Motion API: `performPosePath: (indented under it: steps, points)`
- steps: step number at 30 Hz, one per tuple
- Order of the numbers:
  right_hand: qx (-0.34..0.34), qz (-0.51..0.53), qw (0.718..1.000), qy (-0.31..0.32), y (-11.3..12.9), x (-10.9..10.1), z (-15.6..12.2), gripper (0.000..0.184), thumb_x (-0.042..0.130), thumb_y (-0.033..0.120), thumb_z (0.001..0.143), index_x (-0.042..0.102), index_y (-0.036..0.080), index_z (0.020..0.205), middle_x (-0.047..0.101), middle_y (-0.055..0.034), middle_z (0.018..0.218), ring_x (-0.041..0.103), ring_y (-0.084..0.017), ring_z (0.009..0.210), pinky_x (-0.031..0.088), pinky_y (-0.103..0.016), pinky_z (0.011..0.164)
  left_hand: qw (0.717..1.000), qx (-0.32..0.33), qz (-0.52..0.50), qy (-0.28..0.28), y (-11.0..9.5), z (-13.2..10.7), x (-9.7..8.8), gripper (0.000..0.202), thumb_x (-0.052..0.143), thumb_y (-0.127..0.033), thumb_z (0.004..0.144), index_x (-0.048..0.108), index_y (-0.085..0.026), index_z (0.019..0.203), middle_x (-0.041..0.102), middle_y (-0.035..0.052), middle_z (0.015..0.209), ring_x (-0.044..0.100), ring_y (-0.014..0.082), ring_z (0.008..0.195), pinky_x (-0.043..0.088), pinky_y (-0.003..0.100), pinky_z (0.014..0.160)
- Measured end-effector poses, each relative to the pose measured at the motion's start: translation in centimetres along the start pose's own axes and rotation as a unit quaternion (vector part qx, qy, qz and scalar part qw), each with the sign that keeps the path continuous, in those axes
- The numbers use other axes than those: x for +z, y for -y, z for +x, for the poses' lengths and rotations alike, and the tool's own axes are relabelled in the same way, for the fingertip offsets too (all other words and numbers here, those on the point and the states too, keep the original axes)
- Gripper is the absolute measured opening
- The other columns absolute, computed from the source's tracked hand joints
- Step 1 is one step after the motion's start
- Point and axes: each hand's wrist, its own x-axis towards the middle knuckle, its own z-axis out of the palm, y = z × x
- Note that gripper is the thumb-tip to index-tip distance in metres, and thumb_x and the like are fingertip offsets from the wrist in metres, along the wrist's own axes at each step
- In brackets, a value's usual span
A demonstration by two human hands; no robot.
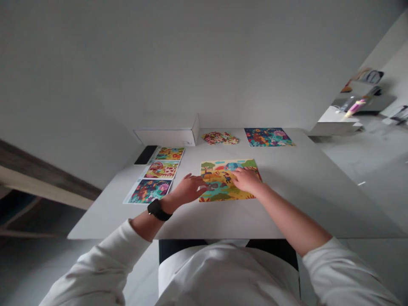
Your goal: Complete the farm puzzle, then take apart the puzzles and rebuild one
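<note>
A colourful jigsaw puzzle point(219, 192) with an animal scene lies flat on the white table in front of me. My left hand point(189, 189) is at the puzzle's left edge, fingers apart, thumb by the edge and nothing held. Across the puzzle's upper right part rests my right hand point(247, 180), its fingers reaching left onto the picture and covering some of it. No loose piece shows in either hand.
Three printed picture sheets point(161, 169) lie in a column at the left, beside a black phone point(145, 154). Behind are a white box point(168, 137), a heap of loose puzzle pieces point(219, 138) and a dark blue sea-scene puzzle point(269, 137). A wall borders the table's back.
</note>
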Motion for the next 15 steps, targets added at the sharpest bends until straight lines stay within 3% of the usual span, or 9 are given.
performPosePath:
  steps: [2, 5, 10, 15]
  points:
    - [-0.040, 0.019, 0.999, 0.009, 1.2, -0.1, 0.3, 0.036, 0.063, 0.033, 0.101, 0.079, 0.031, 0.132, 0.076, -0.0101, 0.137, 0.070, -0.034, 0.123, 0.053, -0.051, 0.112, 0.999, -0.039, -0.006, -0.005, 1.4, -1.1, -0.8, 0.029, 0.059, -0.042, 0.103, 0.083, -0.029, 0.113, 0.082, 0.0065, 0.114, 0.076, 0.0264, 0.108, 0.055, 0.041, 0.108]
    - [-0.041, 0.060, 0.997, 0.010, 0.4, -0.8, 1.5, 0.038, 0.063, 0.035, 0.102, 0.077, 0.028, 0.136, 0.075, -0.0095, 0.140, 0.069, -0.030, 0.128, 0.052, -0.042, 0.113, 0.995, -0.099, -0.003, -0.027, 2.9, -0.6, -1.9, 0.031, 0.060, -0.042, 0.101, 0.082, -0.026, 0.117, 0.082, 0.0066, 0.116, 0.076, 0.0246, 0.107, 0.058, 0.034, 0.100]
    - [0.084, 0.065, 0.994, -0.039, -4.6, -1.3, 4.0, 0.038, 0.064, 0.030, 0.101, 0.078, 0.021, 0.135, 0.076, -0.0140, 0.134, 0.072, -0.029, 0.119, 0.054, -0.040, 0.108, 0.988, -0.139, 0.026, -0.066, 3.9, 4.1, -3.2, 0.037, 0.069, -0.041, 0.098, 0.078, -0.019, 0.127, 0.078, 0.0115, 0.122, 0.075, 0.0252, 0.106, 0.057, 0.033, 0.098]
    - [0.121, 0.039, 0.986, -0.112, -7.1, 1.0, 4.0, 0.034, 0.061, 0.034, 0.103, 0.080, 0.020, 0.128, 0.075, -0.0166, 0.131, 0.069, -0.032, 0.118, 0.053, -0.044, 0.107, 0.979, -0.196, 0.048, -0.019, 4.2, 8.7, -2.8, 0.047, 0.077, -0.042, 0.093, 0.075, -0.018, 0.133, 0.076, 0.0134, 0.124, 0.074, 0.0275, 0.112, 0.056, 0.033, 0.099]
